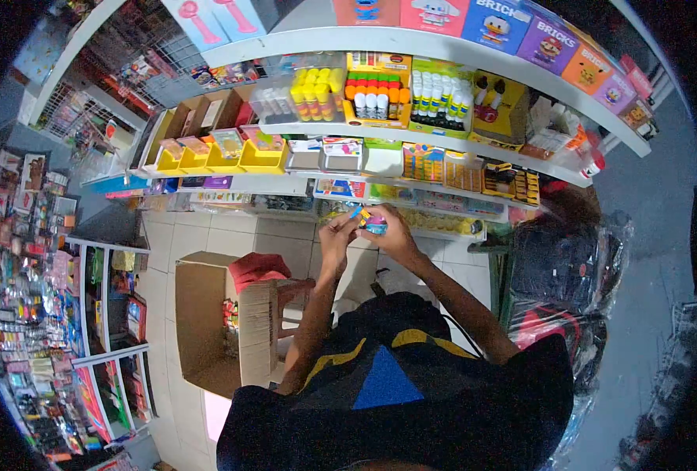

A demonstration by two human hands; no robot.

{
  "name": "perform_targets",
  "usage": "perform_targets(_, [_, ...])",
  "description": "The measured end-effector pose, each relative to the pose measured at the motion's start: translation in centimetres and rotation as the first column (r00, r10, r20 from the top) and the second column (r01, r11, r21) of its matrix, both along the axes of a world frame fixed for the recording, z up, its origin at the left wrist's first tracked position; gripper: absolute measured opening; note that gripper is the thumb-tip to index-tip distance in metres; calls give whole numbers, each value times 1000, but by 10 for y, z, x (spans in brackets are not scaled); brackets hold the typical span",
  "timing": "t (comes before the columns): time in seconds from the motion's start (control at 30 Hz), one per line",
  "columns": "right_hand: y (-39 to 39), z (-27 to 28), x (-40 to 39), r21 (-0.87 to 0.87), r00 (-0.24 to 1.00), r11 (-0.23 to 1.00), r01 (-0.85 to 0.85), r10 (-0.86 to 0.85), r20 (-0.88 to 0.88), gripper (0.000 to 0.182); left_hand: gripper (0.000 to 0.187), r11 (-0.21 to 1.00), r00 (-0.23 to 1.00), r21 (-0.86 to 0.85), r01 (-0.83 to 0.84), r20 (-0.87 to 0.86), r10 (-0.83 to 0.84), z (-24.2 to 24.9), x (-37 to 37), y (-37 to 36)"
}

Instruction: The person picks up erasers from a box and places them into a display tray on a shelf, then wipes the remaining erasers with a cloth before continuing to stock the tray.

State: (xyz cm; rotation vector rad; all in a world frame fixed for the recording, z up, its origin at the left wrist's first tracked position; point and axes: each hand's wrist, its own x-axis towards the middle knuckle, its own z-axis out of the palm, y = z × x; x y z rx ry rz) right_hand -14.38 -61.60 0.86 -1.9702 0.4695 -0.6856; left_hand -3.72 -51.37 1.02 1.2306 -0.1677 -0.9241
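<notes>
- Small colourful item (375,226), with blue, yellow, pink and teal showing, sits up between the two hands, in front of the lower part of the shelf unit (285,185); its print is too small to read
- Left hand (336,239) has its fingers drawn narrow in a pinch at the blue and yellow side of the item
- Right hand (398,237) has its fingers curled around the pink and teal side, holding it; whether this is one piece or several, I cannot tell
- Both forearms reach forward from a dark shirt (387,377) with a blue triangle on its front
- Below and to the left of the hands, an open cardboard box (199,330) shows small red and yellow packets (230,314) inside, with a red cloth-like piece (259,269) at its upper edge
- Pale tiled floor (187,235) shows around the box
- Ahead, the shelf unit carries yellow bins (263,159), a clear tub of yellow-capped bottles (317,94), and, to its right, white bottles (441,100) in a green-edged box
- Boxes marked BRICKS (551,43) line the top shelf
- To the right, dark bags in clear plastic (556,263) stand beside the unit
</notes>
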Motion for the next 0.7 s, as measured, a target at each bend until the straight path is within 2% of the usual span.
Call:
perform_targets(0.07, [-5, -2, -10, -83, 995, 995, 58, -65, -78, 41, 16, 999, 999, -28, 19, 47, -18, -16, -7, -8])
perform_targets(0.17, [-14, -9, -18, -69, 986, 996, 49, -60, -158, 40, 17, 999, 999, -45, 20, 32, -19, -30, -18, -19])
perform_targets(0.27, [-27, -33, -23, -4, 993, 1000, 20, -20, -120, 40, 19, 1000, 1000, 7, 28, -4, -28, -37, -23, -28])
perform_targets(0.37, [-50, -38, -27, -37, 984, 990, -133, 127, -128, 39, 20, 1000, 1000, 5, -8, -25, 8, -42, -29, -35])
perform_targets(0.47, [-67, -32, -27, -170, 975, 964, -203, 184, -124, 39, 22, 999, 999, 49, -14, -36, 16, -56, -27, -47])
perform_targets(0.6, [-83, -40, -21, -183, 962, 951, -248, 221, -158, 37, 22, 994, 999, 100, -37, 15, 35, -53, -26, -59])
perform_targets(0.7, [-91, -41, -18, -203, 952, 934, -293, 265, -155, 38, 21, 997, 998, 77, 18, 61, -23, -48, -20, -63])
